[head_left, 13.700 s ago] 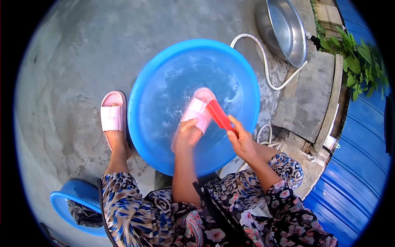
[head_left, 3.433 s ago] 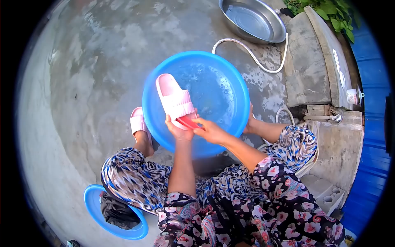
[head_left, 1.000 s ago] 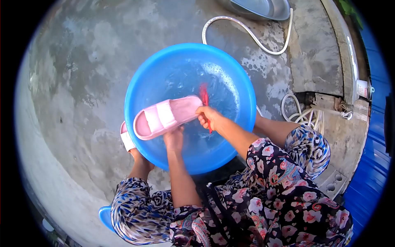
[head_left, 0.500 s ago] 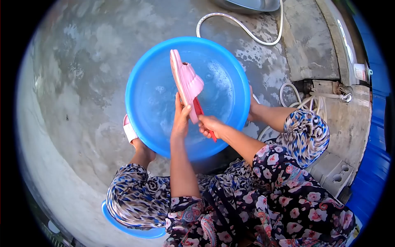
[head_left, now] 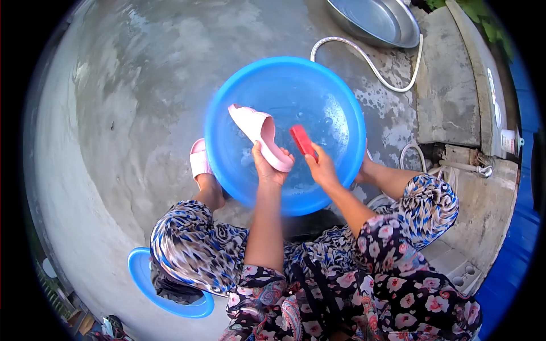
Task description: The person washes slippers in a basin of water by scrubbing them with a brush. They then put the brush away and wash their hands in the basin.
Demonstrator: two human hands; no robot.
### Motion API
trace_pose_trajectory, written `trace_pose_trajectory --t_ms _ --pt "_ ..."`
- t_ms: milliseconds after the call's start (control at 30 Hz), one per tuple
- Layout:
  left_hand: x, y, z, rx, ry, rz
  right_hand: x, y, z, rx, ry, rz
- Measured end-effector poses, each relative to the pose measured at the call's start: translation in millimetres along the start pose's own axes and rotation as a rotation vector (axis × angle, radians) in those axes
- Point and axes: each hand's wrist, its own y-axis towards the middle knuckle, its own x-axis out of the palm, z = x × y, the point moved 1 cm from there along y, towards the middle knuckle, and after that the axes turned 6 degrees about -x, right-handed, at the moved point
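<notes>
A pink slipper [head_left: 250, 126] is held by its heel end in my left hand [head_left: 269, 166], tilted on its side above the large blue basin [head_left: 213, 133]. Its strap end points up and to the left. My right hand [head_left: 323, 167] grips the handle of a red brush [head_left: 303, 140], which is held up to the right of the slipper, apart from it. Below them, water [head_left: 296, 94] with white foam [head_left: 335, 116] along its right side fills part of the basin.
Another pink slipper [head_left: 200, 162] is on my left foot. A metal basin [head_left: 375, 20] and a white hose [head_left: 364, 54] lie at the upper right, beside a concrete ledge [head_left: 446, 85]. A smaller blue tub [head_left: 138, 273] holding dark cloth [head_left: 170, 287] stands at the lower left.
The slipper has turned so its strap end points up-left. The brush has come away from it to the right. In the view, the basin sits farther right than half a second ago.
</notes>
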Motion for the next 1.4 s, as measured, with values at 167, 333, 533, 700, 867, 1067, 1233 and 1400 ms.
trace_pose_trajectory --t_ms 167,333,533,700,867,1067,1233,1400 --pt "26 -6 -10 0.141 0.049 0.095 -59 -72 -77 -0.170 0.135 -0.079" --pt "2 13 -30 0.202 0.049 0.182 -41 -64 -97 -0.281 -0.024 -0.046" --pt "-33 34 -24 0.379 0.074 0.140 -33 -38 -132 -0.350 -0.247 -0.186" --pt "-5 5 -12 0.146 0.081 0.141 -50 -107 -61 -0.438 -0.149 -0.002" --pt "-4 1 -46 0.364 0.243 0.092 -46 -38 -123 -0.333 -0.282 -0.128" --pt "-12 -5 -36 0.468 0.229 0.131 -42 -4 -122 -0.383 -0.341 -0.145" --pt "-7 -5 -40 0.227 0.206 0.201 -64 -49 -111 -0.391 -0.346 -0.195" --pt "-22 -20 -43 0.120 0.562 0.262 -60 59 -127 -0.342 -0.450 -0.135"
